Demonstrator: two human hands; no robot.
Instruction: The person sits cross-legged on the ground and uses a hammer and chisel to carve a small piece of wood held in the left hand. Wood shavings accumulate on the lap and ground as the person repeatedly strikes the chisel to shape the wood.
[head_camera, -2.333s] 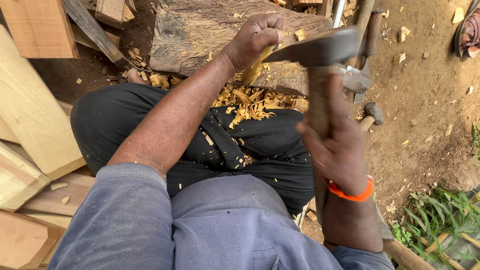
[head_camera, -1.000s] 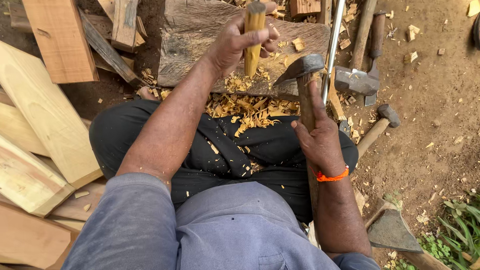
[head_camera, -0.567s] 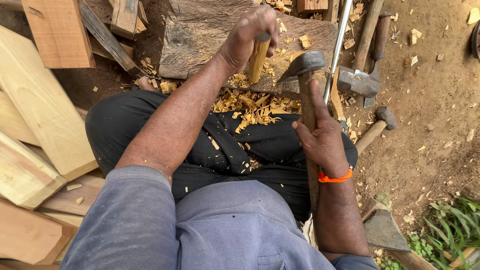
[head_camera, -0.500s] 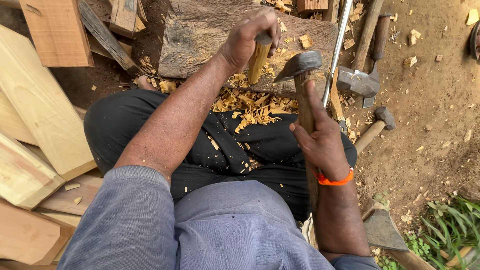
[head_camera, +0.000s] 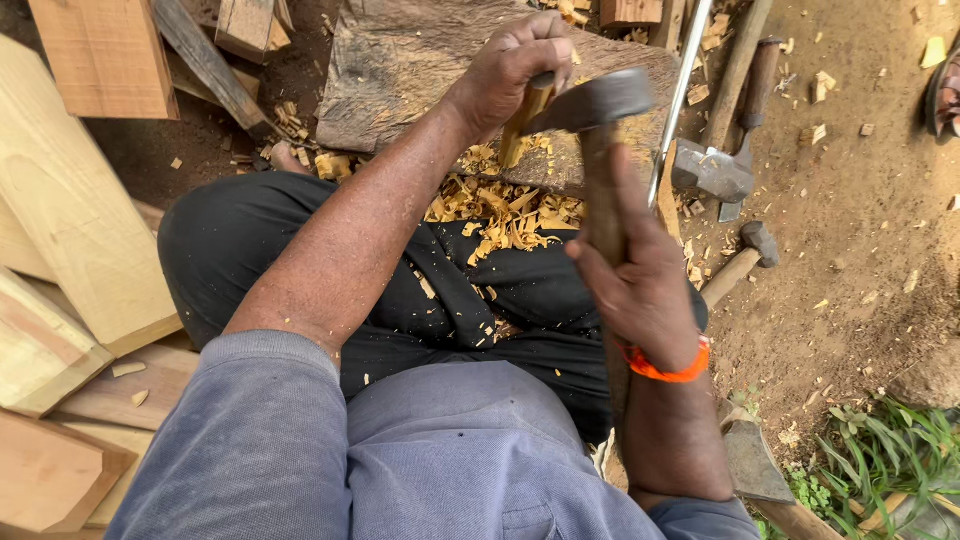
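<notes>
Where the view begins at the left, pale sawn boards (head_camera: 75, 240) lie stacked and overlapping on the dark ground, with a reddish plank (head_camera: 105, 55) and shorter offcuts (head_camera: 245, 25) beyond them near the top edge. Next comes the person's lap in black trousers (head_camera: 260, 250), sprinkled with yellow wood shavings (head_camera: 495, 215) that pile thickest against the rough grey chopping log (head_camera: 410, 70) lying across the top of the view. The left hand (head_camera: 515, 65) is closed tightly around the upper end of a slim yellowish stick (head_camera: 520, 125), holding it roughly upright with its lower end down on the log among the shavings. Just right of it, the right hand (head_camera: 640, 290), an orange band (head_camera: 665, 368) at the wrist, is wrapped firmly round the wooden handle of a small axe (head_camera: 600, 130), whose dark metal head touches or nearly touches the stick just under the left hand's fingers. Further right a thin shiny metal rod (head_camera: 675, 110) slants across the log's edge, and on the bare brown earth lie a hammer-like tool (head_camera: 715, 170) with a steel head and another wooden-handled tool (head_camera: 740, 262). Green grass (head_camera: 880, 450) fills the lower right corner.
</notes>
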